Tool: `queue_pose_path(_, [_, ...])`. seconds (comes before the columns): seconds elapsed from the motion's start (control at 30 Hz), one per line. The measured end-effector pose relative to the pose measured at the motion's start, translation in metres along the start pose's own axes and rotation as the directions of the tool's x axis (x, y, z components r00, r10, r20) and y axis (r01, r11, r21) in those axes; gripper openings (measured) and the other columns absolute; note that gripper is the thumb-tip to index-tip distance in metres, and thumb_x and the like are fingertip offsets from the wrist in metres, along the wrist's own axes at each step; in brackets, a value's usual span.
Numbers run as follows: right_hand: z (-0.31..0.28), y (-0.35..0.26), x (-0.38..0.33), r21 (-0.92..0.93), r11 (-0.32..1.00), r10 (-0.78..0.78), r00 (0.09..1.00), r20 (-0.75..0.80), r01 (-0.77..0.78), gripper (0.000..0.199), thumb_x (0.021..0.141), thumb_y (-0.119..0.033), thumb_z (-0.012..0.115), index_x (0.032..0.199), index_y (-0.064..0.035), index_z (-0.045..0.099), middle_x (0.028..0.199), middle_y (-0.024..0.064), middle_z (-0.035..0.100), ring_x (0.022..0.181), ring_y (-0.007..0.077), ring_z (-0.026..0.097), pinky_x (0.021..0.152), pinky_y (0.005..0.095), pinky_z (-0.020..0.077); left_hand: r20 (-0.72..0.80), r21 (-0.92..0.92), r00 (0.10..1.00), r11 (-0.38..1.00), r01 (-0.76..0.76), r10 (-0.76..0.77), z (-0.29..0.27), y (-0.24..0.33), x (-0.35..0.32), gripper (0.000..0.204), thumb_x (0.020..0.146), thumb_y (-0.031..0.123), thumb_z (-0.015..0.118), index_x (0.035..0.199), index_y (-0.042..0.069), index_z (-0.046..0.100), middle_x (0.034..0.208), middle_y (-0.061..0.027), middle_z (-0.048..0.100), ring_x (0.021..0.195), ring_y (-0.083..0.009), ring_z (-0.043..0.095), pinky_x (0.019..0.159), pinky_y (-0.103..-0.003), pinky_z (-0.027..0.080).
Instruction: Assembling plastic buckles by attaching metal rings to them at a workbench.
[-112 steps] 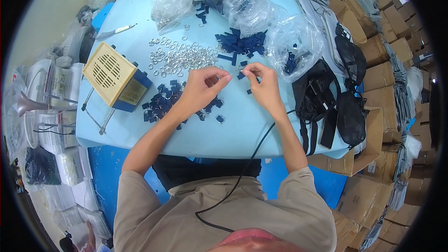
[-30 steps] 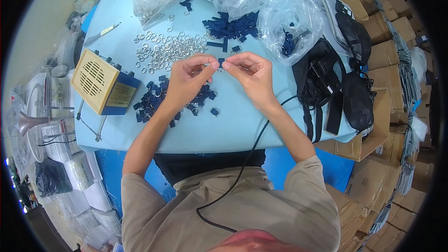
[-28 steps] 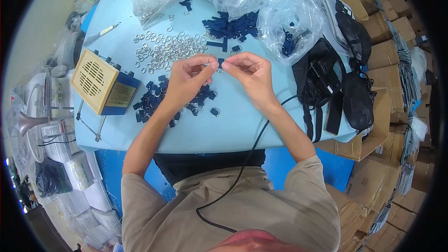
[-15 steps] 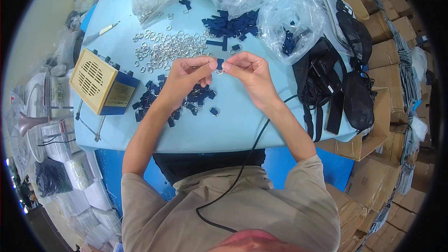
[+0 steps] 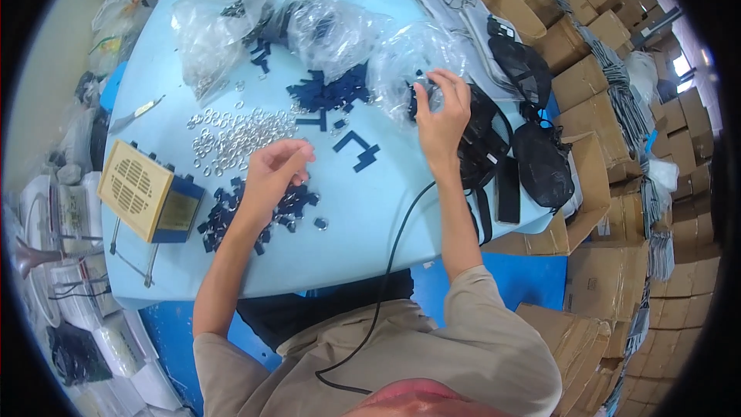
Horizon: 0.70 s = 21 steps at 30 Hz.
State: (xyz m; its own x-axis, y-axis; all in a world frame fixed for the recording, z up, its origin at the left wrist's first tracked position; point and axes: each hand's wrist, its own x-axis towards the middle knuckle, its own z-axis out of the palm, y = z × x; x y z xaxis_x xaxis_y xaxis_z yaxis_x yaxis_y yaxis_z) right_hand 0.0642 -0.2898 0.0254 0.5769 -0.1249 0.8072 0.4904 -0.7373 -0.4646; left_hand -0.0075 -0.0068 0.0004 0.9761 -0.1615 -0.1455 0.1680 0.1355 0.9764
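a small-parts workshop, shown by stacked brown cardboard boxes [image 5: 606,278], a pale blue worktable [image 5: 332,255] and heaped silver metal rings [image 5: 241,139].

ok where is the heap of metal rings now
In the head view, the heap of metal rings lies left of centre on the table, between the cream-fronted box and the navy strip pile.

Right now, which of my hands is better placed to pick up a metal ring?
Probably your left hand: it is right beside the pile of metal rings. Your right hand is farther off, over by the clear plastic bag. I can't tell whether the left already holds something.
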Motion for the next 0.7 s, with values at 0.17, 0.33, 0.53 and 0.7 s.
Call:
queue_pose_path(0.17, [0.028, -0.024, -0.021, -0.075, 0.978, -0.172, 0.956, 0.237, 0.195, 0.018, 0.084, -0.002, 0.072, 0.101, -0.0016, 0.072, 0.118, 0.0121, 0.063, 0.123, 0.034, 0.051, 0.1, 0.0431, 0.0454, 0.027, 0.002, 0.999, 1.0, -0.023, 0.023, -0.001, 0.003, 0.002, 0.023, 0.095, 0.024, 0.072, 0.104, 0.003, 0.072, 0.089, -0.0018, 0.071, 0.071, -0.006, 0.059, 0.064, -0.022, 0.046])
queue_pose_path(0.33, [0.058, -0.018, -0.05, -0.025, 0.987, -0.121, 0.839, 0.53, 0.159, 0.051, 0.086, 0.001, 0.066, 0.136, -0.0015, 0.056, 0.125, 0.0165, 0.059, 0.127, 0.0396, 0.048, 0.107, 0.0466, 0.0409, 0.039, -0.003, 0.999, 1.0, -0.026, 0.026, -0.002, 0.001, 0.004, 0.021, 0.095, 0.022, 0.072, 0.104, 0.003, 0.072, 0.089, -0.002, 0.071, 0.07, -0.0059, 0.059, 0.062, -0.021, 0.046])
queue_pose_path(0.53, [0.056, -0.001, -0.046, -0.131, 0.979, -0.068, 0.853, 0.518, 0.157, 0.049, 0.086, 0.001, 0.066, 0.135, 0.0004, 0.056, 0.123, 0.0188, 0.06, 0.119, 0.036, 0.054, 0.102, 0.044, 0.0456, 0.064, 0.007, 0.998, 1.0, -0.019, 0.019, -0.001, -0.001, 0.002, 0.021, 0.097, 0.024, 0.071, 0.103, 0.004, 0.072, 0.085, -0.0008, 0.07, 0.069, -0.0056, 0.06, 0.063, -0.022, 0.046])
queue_pose_path(0.7, [0.054, 0.009, -0.043, -0.205, 0.971, 0.004, 0.846, 0.534, 0.125, 0.025, 0.085, -0.001, 0.069, 0.11, 0.0014, 0.072, 0.113, 0.0162, 0.067, 0.113, 0.0325, 0.058, 0.096, 0.0415, 0.0494, 0.052, 0.017, 0.999, 1.0, -0.017, 0.016, -0.001, 0.002, 0.001, 0.02, 0.097, 0.023, 0.071, 0.102, 0.005, 0.073, 0.085, -0.0006, 0.07, 0.069, -0.0056, 0.061, 0.062, -0.021, 0.046])
